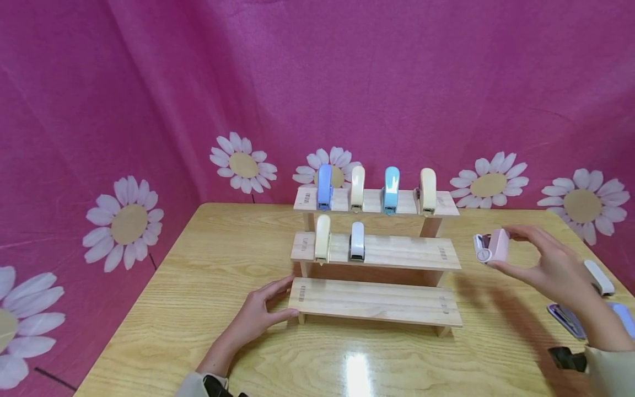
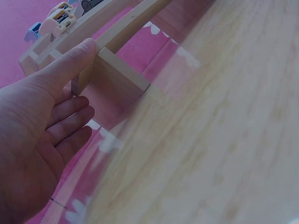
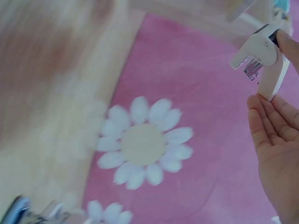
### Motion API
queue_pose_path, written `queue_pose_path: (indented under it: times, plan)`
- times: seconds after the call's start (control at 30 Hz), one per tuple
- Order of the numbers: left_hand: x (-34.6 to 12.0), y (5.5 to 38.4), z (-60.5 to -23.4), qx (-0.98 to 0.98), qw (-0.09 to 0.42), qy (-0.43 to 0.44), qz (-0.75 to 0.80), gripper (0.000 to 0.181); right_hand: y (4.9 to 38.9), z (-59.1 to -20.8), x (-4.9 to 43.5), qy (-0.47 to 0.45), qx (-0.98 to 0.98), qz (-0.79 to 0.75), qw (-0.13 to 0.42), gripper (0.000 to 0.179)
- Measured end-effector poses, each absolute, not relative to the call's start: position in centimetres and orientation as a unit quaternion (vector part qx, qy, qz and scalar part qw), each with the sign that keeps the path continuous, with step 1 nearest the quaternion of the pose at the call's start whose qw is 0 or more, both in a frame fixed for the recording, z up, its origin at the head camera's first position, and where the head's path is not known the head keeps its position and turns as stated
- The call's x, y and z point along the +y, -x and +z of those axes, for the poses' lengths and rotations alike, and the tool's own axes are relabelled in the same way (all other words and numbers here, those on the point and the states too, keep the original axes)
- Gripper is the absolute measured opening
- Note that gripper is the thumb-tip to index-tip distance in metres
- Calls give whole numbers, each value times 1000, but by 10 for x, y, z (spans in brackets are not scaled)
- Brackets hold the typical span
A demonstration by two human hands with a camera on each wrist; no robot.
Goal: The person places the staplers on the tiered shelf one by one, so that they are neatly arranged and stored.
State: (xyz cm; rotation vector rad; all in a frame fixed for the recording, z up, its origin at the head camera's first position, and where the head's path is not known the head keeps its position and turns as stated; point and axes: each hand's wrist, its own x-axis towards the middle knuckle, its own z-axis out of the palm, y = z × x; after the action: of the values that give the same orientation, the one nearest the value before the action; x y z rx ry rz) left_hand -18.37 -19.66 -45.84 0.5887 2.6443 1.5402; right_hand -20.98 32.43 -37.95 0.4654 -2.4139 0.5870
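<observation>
My right hand [image 1: 558,267] pinches a pale pink stapler [image 1: 496,246] between thumb and fingers, in the air to the right of a three-step wooden stand [image 1: 377,300]. The right wrist view shows the same stapler [image 3: 266,58] from the side, its jaws spread apart. At the left end of the lowest step, my left hand [image 1: 255,311] holds the board, thumb at its front corner. Several staplers stand on the top step, among them a blue one [image 1: 324,187] and a light blue one [image 1: 391,190]. On the middle step are a cream stapler [image 1: 322,238] and a whitish one [image 1: 357,241].
On the table at the far right lie a white stapler [image 1: 599,277] and a bluish-purple one [image 1: 568,321], partly behind my right forearm. A magenta cloth [image 1: 397,82] with daisies hangs behind the wooden table [image 1: 223,259] and along its left side.
</observation>
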Motion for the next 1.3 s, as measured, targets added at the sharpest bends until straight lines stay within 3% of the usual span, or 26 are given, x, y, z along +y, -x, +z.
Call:
queue_pose_path:
  times: [0.2, 0.7, 1.0, 1.3]
  plan:
    - [-196, 183, -458, 850, 12, -186, 492, 72, 205, -360, 299, -239, -876, 245, 339, 82]
    - [-197, 184, -459, 846, 3, -199, 495, 73, 213, -339, 236, -383, -808, 265, 360, 81]
    - [-197, 184, -459, 844, 12, -195, 499, 73, 216, -343, 201, -389, -825, 221, 346, 76]
    - [-197, 184, -459, 842, 12, -195, 503, 74, 221, -349, 183, -367, -861, 193, 295, 70]
